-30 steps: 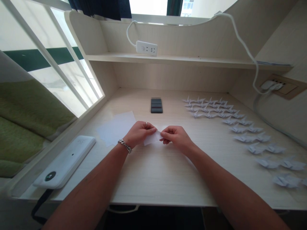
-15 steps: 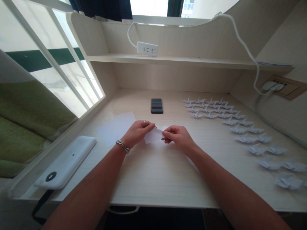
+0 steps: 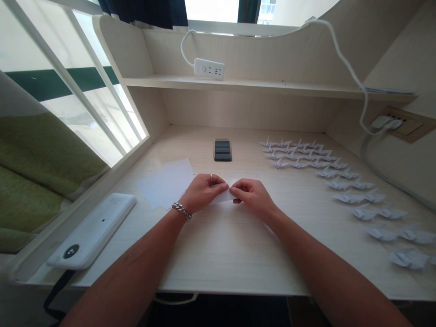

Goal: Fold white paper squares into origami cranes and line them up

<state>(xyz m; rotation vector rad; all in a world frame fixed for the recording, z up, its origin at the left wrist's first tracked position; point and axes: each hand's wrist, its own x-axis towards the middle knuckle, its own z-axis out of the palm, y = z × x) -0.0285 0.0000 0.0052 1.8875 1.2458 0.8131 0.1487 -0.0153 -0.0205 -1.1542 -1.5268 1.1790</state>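
Between my hands, over the middle of the desk, is a small piece of white paper [image 3: 223,197], largely covered by my fingers. My left hand [image 3: 205,190], with a ring and a chain bracelet, pinches it from the left, thumb pointing right. From the right, my right hand [image 3: 250,191] pinches the same paper between thumb and curled fingers. The two thumb tips almost meet at its upper edge. Loose sheets of white paper [image 3: 166,181] lie overlapping just left of my left hand. Folded paper cranes [image 3: 296,156] stand in rows to the right.
A dark, blurred-out object [image 3: 222,150] lies beyond my hands. On the left edge is a white power bank [image 3: 93,231] with a black strap or cable. Above, a shelf [image 3: 252,86] holds a power strip [image 3: 209,69]. A white cable [image 3: 350,68] hangs at right to a wall socket [image 3: 408,125].
My left hand has moved right and slightly down along the paper, closing in on my right hand and covering more of it. My right hand has hardly shifted.
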